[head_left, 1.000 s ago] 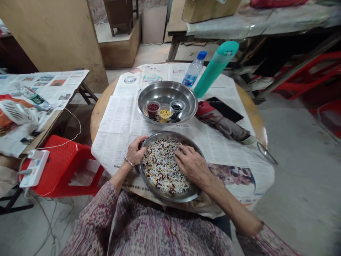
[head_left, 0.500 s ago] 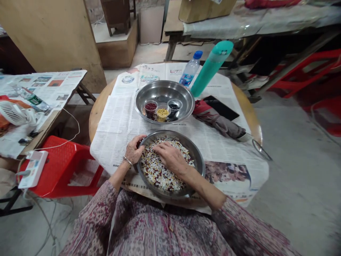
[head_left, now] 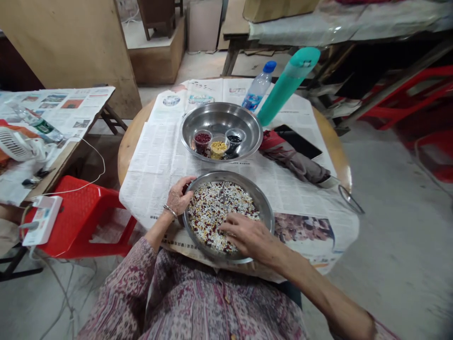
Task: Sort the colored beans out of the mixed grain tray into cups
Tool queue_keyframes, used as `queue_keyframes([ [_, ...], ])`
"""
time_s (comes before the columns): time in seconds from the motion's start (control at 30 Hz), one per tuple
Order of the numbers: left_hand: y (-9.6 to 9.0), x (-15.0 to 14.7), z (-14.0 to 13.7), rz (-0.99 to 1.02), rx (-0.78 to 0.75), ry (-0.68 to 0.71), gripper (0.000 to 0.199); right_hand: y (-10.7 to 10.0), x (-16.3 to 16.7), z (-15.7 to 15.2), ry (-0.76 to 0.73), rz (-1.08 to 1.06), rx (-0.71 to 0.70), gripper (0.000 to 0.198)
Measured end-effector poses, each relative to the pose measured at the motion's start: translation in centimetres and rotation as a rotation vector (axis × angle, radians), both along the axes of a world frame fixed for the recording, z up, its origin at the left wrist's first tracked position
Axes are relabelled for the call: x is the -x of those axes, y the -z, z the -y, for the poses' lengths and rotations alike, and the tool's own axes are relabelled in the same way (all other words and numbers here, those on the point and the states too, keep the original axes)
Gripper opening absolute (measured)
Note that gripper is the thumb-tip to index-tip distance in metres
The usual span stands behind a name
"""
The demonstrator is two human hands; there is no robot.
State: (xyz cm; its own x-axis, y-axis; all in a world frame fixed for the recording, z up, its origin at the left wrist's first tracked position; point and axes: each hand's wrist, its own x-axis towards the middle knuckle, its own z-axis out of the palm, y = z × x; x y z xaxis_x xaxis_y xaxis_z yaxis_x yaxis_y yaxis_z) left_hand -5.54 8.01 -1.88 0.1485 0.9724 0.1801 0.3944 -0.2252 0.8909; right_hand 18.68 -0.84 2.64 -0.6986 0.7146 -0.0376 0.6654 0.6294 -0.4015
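A steel basin (head_left: 266, 212) near the table's front edge holds a loose mix of white grains (head_left: 212, 203) with dark red, yellow and black beans or grains. My left hand (head_left: 180, 196), with a bracelet at its wrist, grips the basin's left rim, thumb inside. My right hand (head_left: 249, 233) is low over the right front part of the mix. Its fingers are bent and slightly apart, with the tips at the grains. Behind stands a second steel basin (head_left: 244, 114) holding three clear cups: one of red beans (head_left: 203, 138), one of yellow beans (head_left: 218, 147), one of black beans (head_left: 234, 139).
Newspaper (head_left: 145, 165) covers the round table. Behind the basins stand a water bottle (head_left: 257, 89) and a tall teal container (head_left: 288, 87). A folded umbrella (head_left: 297, 160) and a dark phone-like slab (head_left: 299, 141) lie at right. A red stool (head_left: 85, 212) with a power strip stands left.
My right hand has moved from the middle of the mix toward the front right. A thinly covered patch shows near the back of the basin. My left hand stays on the rim.
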Motion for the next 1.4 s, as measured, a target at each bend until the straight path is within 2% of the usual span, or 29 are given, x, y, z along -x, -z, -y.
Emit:
queue_keyframes([
  [0.1, 0.2, 0.0, 0.0, 0.004, 0.003, -0.004, 0.044, 0.3, 0.4, 0.7, -0.11, 0.074, 0.003, 0.016],
  [0.17, 0.2, 0.0, -0.1, -0.001, -0.001, -0.001, 0.043, 0.7, 0.6, -0.1, -0.1, 0.084, -0.041, 0.02],
  [0.37, -0.3, 0.0, 0.0, -0.009, -0.012, 0.007, 0.043, 1.1, 1.7, -4.8, 0.177, 0.0, -0.205, 0.029],
  [0.43, -0.4, 0.0, 0.0, -0.005, -0.012, 0.015, 0.043, 0.9, 2.9, -5.4, 0.202, -0.051, -0.222, 0.027],
  [0.57, -0.5, 0.1, -0.1, -0.006, -0.026, 0.018, 0.042, 0.6, 5.6, -4.9, 0.018, -0.077, -0.228, 0.031],
  [0.63, -0.4, 0.1, -0.1, -0.013, -0.019, 0.011, 0.042, 0.8, 5.8, -4.5, -0.024, -0.065, -0.243, 0.025],
  [0.73, -0.4, 0.1, -0.1, -0.011, -0.003, 0.009, 0.043, 1.5, 3.8, -4.7, 0.13, -0.033, -0.302, 0.014],
  [0.83, -0.3, 0.1, -0.1, -0.002, -0.005, 0.008, 0.043, 2.3, 0.9, -5.1, 0.375, -0.006, -0.354, 0.018],
  [0.93, -0.2, 0.1, -0.1, -0.002, -0.009, 0.006, 0.043, 2.7, -0.4, -4.8, 0.474, 0.007, -0.359, 0.025],
  [1.0, -0.1, 0.1, -0.2, -0.005, -0.01, 0.002, 0.044, 2.7, 0.1, -4.0, 0.441, -0.004, -0.335, 0.025],
  [1.17, 0.0, 0.2, -0.2, 0.0, -0.025, 0.006, 0.044, 2.3, 3.3, -1.0, 0.223, -0.03, -0.244, 0.016],
  [1.27, 0.0, 0.2, -0.2, 0.002, -0.03, 0.006, 0.043, 2.2, 3.9, -0.4, 0.132, -0.01, -0.217, 0.012],
  [1.33, 0.0, 0.1, -0.2, 0.002, -0.026, 0.005, 0.043, 2.1, 3.3, -0.8, 0.176, 0.029, -0.216, 0.014],
  [1.4, 0.0, 0.1, -0.1, 0.004, -0.023, 0.006, 0.044, 1.9, 2.1, -1.5, 0.29, 0.066, -0.219, 0.019],
])
